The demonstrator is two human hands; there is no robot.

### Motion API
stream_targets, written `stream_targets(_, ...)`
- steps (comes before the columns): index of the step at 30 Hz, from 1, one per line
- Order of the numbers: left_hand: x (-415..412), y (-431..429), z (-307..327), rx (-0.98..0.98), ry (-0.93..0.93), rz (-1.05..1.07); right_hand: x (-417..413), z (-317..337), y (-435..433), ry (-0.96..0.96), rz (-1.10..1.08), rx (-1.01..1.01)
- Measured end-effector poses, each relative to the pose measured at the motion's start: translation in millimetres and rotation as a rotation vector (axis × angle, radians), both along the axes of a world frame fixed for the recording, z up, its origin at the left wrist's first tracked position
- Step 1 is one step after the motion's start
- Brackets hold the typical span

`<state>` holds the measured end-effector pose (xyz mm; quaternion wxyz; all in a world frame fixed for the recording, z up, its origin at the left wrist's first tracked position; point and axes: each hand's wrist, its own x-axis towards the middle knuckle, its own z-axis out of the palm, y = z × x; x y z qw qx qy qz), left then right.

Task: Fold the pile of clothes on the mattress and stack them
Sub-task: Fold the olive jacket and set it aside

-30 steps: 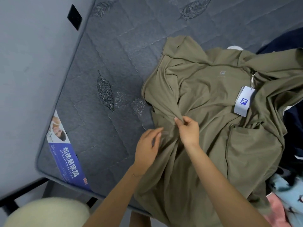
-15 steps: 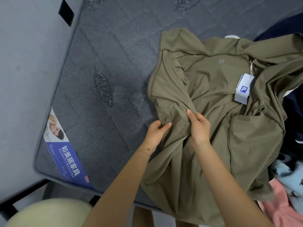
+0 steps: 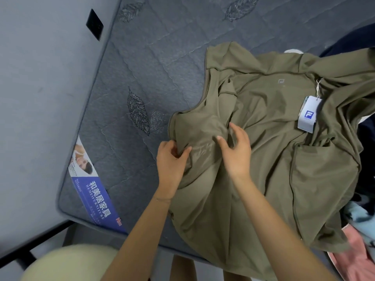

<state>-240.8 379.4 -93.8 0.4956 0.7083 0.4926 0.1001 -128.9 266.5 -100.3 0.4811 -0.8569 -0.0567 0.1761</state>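
On mattress (image 3: 162, 57), olive garment (image 3: 263, 122), left hand (image 3: 171, 161) pinching its edge, right hand (image 3: 238, 154) spread atop it

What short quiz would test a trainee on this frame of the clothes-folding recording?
1. True or false: the white card hang tag with a blue logo lies on the olive-green fabric garment.
2. What does the left hand pinch? A the garment's fabric; B the hang tag; C nothing.
3. Fill in: the garment is spread on a grey quilted ____.
Key: 1 true; 2 A; 3 mattress.
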Motion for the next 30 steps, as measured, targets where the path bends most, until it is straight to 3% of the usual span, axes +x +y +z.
stream_targets(3,-5,18,-9,-0.172,-0.083,-0.015,-14,3,8,-0.067,0.088,0.015)
stream_targets(6,-13,30,-3,-0.299,-0.208,-0.026,-28,1,10,-0.014,0.132,0.026)
stream_targets(9,-25,42,-5,-0.346,-0.229,0.009,-42,2,13,0.075,0.113,0.075)
stream_targets(13,-44,54,-21,-0.634,-0.201,0.021,-58,5,25,0.187,0.064,0.132)
stream_targets(16,-52,53,-19,-0.54,-0.131,-0.233,-67,7,36,0.136,0.075,0.135)
stream_targets(22,-50,82,13,-0.062,-0.204,-0.363,-88,20,55,0.134,0.116,0.188)
stream_targets(24,-52,100,26,-0.019,-0.2,-0.405,-89,28,64,0.098,0.164,0.186)
stream_targets(30,-70,141,52,-0.047,-0.093,-0.648,-74,32,102,-0.249,0.62,0.04)
